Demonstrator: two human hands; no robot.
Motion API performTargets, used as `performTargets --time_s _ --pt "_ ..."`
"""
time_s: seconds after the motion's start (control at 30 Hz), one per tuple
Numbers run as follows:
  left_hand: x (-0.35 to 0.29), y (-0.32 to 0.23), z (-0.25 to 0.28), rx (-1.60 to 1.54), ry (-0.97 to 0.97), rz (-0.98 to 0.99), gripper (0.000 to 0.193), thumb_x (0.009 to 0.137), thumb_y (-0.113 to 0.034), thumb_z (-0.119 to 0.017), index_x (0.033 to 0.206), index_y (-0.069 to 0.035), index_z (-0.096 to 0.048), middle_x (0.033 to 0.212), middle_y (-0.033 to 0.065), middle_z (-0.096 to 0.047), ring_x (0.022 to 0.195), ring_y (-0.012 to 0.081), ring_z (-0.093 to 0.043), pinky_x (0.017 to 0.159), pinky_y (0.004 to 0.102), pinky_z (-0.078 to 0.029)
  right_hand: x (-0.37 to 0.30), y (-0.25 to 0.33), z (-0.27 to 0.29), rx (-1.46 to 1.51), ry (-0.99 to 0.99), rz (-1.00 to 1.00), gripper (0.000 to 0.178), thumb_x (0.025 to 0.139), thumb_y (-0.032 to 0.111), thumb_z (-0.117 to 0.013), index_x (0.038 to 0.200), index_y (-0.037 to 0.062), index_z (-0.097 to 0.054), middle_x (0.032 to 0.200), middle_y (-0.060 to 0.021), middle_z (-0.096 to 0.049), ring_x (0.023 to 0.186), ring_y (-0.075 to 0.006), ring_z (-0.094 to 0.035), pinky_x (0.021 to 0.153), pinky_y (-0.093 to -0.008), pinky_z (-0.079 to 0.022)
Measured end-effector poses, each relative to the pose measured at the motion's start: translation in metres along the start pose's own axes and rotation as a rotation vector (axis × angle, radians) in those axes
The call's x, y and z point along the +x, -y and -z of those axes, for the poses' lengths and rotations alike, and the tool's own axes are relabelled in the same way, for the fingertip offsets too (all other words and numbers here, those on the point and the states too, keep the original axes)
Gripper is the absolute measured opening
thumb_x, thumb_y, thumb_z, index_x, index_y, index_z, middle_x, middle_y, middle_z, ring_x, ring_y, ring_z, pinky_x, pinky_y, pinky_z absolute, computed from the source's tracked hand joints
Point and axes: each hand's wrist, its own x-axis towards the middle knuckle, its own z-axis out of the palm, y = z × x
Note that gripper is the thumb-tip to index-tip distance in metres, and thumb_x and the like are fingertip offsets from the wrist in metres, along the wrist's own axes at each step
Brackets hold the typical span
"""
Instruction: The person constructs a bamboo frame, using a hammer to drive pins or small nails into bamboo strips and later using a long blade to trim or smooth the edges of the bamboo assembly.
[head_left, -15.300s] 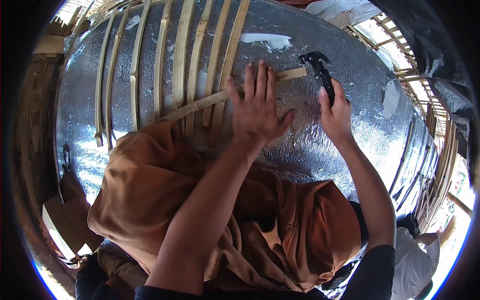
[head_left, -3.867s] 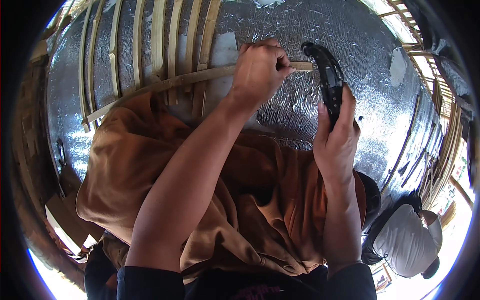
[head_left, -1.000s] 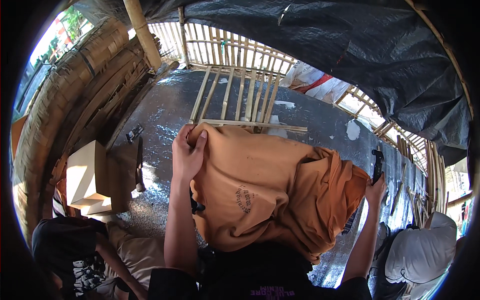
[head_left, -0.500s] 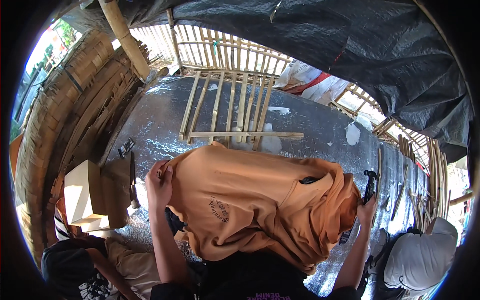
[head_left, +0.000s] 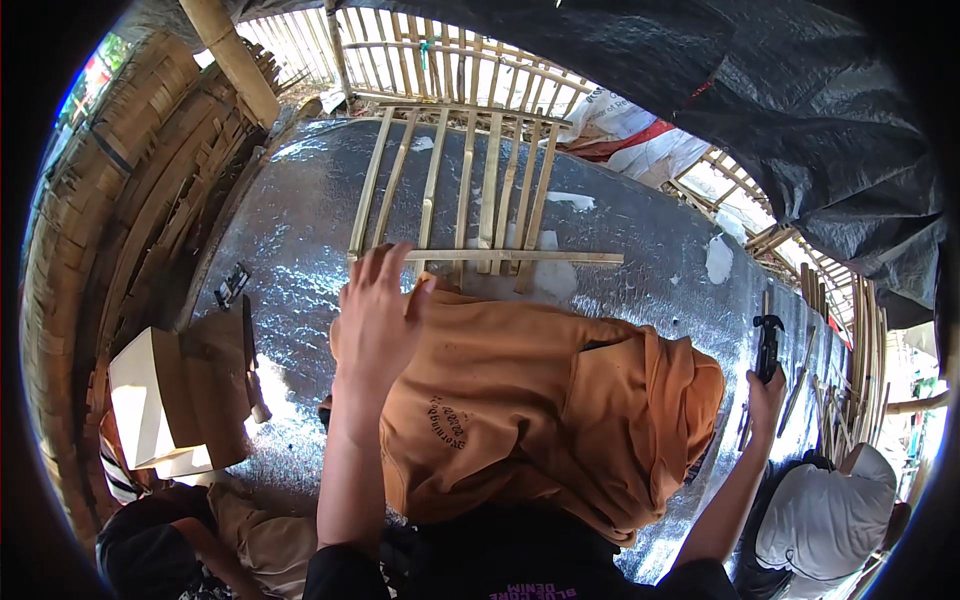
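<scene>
My left hand (head_left: 380,300) reaches over the far left part of an orange-brown garment (head_left: 500,390) spread in front of me. Its thumb stands apart from the fingers, and no held thing shows. The fingertips are by the left end of a crosswise wooden slat (head_left: 520,257). That slat lies over the near ends of several lengthwise slats (head_left: 433,180), forming a rack-like frame. At the right, my right hand (head_left: 766,392) grips a black hammer (head_left: 768,340), its head raised above the fist.
Silvery foil sheeting (head_left: 290,220) covers the surface below. An opened cardboard box (head_left: 150,400) stands at the left near a dark blade-like tool (head_left: 252,360). One person (head_left: 160,545) sits lower left, another in pale clothing (head_left: 825,520) lower right. Black tarpaulin (head_left: 780,110) hangs at the upper right.
My left hand has moved from the garment's left edge forward and right, toward the crosswise slat. My right hand has shifted outward and forward with the hammer. The view has tilted slightly.
</scene>
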Motion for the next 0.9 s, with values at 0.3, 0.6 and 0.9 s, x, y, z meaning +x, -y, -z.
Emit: performTargets --time_s 0.3,0.6,0.9 --pt "-0.025 -0.037 -0.077 0.275 0.223 -0.262 0.051 0.096 -0.047 -0.060 0.122 -0.004 -0.066 0.125 0.0144 -0.064 0.126 0.0309 -0.054 0.118 0.0652 -0.020 0.004 0.160 -0.032 0.010 0.146 0.157 0.030 0.097 0.031 -0.064 0.104 0.0018 -0.061 0.084 -0.0212 -0.070 0.081 -0.0405 -0.071 0.074 -0.0504 -0.052" --pt "-0.047 0.032 -0.026 -0.058 -0.005 0.307 0.059 0.097 -0.050 -0.057 0.127 0.000 -0.063 0.126 0.0236 -0.063 0.118 0.0418 -0.058 0.107 0.0518 -0.040 -0.035 0.087 -0.091 -0.312 0.075 0.353 0.029 0.099 0.033 -0.059 0.104 0.0052 -0.053 0.080 -0.0241 -0.070 0.080 -0.0472 -0.069 0.070 -0.0566 -0.053" --pt "-0.085 0.032 -0.024 -0.255 -0.275 0.436 0.047 0.093 -0.039 -0.070 0.100 0.007 -0.063 0.097 0.0274 -0.069 0.091 0.0434 -0.067 0.082 0.0454 -0.052 -0.043 0.069 -0.083 -0.153 -0.059 0.415 0.026 0.097 0.030 -0.062 0.098 0.0057 -0.054 0.077 -0.0228 -0.069 0.074 -0.0457 -0.068 0.065 -0.0550 -0.053"
